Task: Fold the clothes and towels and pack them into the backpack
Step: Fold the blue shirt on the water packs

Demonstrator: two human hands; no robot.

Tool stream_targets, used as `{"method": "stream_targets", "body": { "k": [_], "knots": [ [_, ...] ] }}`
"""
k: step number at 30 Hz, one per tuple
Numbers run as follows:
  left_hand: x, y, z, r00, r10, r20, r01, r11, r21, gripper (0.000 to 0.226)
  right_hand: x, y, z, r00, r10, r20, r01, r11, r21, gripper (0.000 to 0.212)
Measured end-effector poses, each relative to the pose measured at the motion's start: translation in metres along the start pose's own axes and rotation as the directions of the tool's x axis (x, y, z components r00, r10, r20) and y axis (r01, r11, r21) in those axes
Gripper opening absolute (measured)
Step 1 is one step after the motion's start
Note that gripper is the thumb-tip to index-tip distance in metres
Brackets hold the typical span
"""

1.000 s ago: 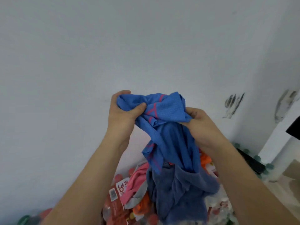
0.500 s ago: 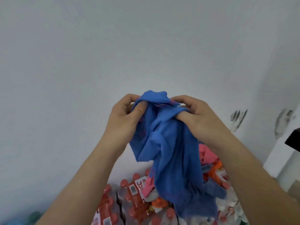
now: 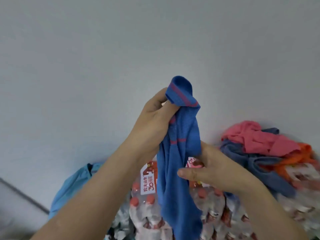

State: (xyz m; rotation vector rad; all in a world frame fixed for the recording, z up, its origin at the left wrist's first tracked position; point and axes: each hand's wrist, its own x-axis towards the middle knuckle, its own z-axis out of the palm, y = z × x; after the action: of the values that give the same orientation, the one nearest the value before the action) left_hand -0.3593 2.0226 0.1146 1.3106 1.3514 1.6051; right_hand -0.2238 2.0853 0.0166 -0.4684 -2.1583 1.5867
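Sliding down, the right hand (image 3: 213, 172) loosely pinches the blue towel (image 3: 180, 153) hanging lengthwise below the left hand (image 3: 154, 122), which clamps its top.

Head view: looks forward from the person's head, close on the raised hands.
Facing: the pale wall (image 3: 121, 49).
Other views: only this one.

Plain pale grey-white wall (image 3: 107, 54) filling the view, even soft light, shrink-wrapped packs of red-capped bottles (image 3: 147, 208) below
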Motion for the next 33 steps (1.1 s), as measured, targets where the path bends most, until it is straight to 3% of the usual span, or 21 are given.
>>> {"method": "stream_targets", "body": {
  "k": [2,4,8,9,11,13,17,19,22,24,26,28,29,30,31,33],
  "knots": [
    [-0.011,0.000,-0.013,0.996,0.015,-0.087,-0.015,1.000,-0.003,0.015,0.006,0.014,0.026,0.999,0.029,-0.039,-0.027,0.999,0.045,0.029],
    [-0.022,0.001,-0.033,0.977,0.042,-0.207,-0.045,0.999,-0.009,0.012,0.006,0.022,0.036,0.996,0.024,-0.085,-0.018,0.998,0.066,0.011],
    [-0.041,0.001,-0.081,0.902,-0.030,-0.431,0.009,0.999,-0.051,0.009,0.013,0.001,0.042,0.995,-0.020,-0.102,0.036,0.987,0.159,0.011],
    [-0.045,0.000,-0.088,0.901,-0.088,-0.424,0.049,0.993,-0.104,0.008,0.019,-0.005,0.048,0.997,-0.030,-0.067,0.039,0.990,0.137,0.008],
    [-0.052,-0.004,-0.099,0.916,-0.165,-0.366,0.099,0.976,-0.192,0.012,0.032,-0.016,0.069,0.999,0.017,0.051,-0.025,0.986,0.164,0.023],
    [-0.057,-0.009,-0.110,0.934,-0.160,-0.320,0.096,0.974,-0.207,0.015,0.046,-0.021,0.098,0.992,0.039,0.118,-0.062,0.978,0.199,0.035],
    [-0.060,-0.012,-0.146,0.965,-0.091,-0.244,0.026,0.966,-0.258,0.019,0.069,-0.021,0.134,0.981,0.071,-0.179,-0.008,0.944,0.331,0.013],
    [-0.061,-0.020,-0.176,0.967,-0.063,-0.245,-0.003,0.966,-0.260,0.019,0.080,-0.025,0.139,0.963,0.073,-0.261,0.025,0.936,0.352,0.014],
    [-0.064,-0.039,-0.228,0.993,-0.025,-0.115,0.006,0.987,-0.158,0.022,0.096,-0.038,0.140,0.945,-0.021,-0.325,0.097,0.970,0.221,0.015],
    [-0.068,-0.058,-0.261,0.986,-0.142,-0.088,0.132,0.986,-0.106,0.013,0.107,-0.048,0.143,0.943,-0.085,-0.322,0.111,0.992,0.065,0.015],
    [-0.072,-0.074,-0.289,0.951,-0.206,-0.231,0.197,0.979,-0.059,0.034,0.114,-0.057,0.150,0.947,-0.111,-0.301,0.092,0.993,-0.075,0.015],
    [-0.072,-0.080,-0.308,0.907,-0.061,-0.416,0.078,0.997,0.024,0.046,0.116,-0.066,0.156,0.960,-0.112,-0.257,0.060,0.978,-0.202,0.017],
    [-0.072,-0.077,-0.309,0.918,0.005,-0.397,0.013,0.999,0.043,0.045,0.117,-0.070,0.159,0.970,-0.106,-0.220,0.048,0.966,-0.254,0.015],
    [-0.070,-0.072,-0.303,0.962,0.047,-0.269,-0.031,0.998,0.061,0.035,0.117,-0.074,0.162,0.979,-0.101,-0.179,0.043,0.953,-0.300,0.012],
    [-0.068,-0.067,-0.292,0.999,0.024,-0.038,-0.020,0.994,0.104,0.023,0.118,-0.077,0.165,0.985,-0.099,-0.141,0.045,0.938,-0.344,0.010],
    [-0.061,-0.069,-0.267,0.923,-0.137,0.359,0.041,0.964,0.262,0.037,0.121,-0.083,0.171,0.991,-0.091,-0.093,0.045,0.910,-0.413,0.010]
  ]
}}
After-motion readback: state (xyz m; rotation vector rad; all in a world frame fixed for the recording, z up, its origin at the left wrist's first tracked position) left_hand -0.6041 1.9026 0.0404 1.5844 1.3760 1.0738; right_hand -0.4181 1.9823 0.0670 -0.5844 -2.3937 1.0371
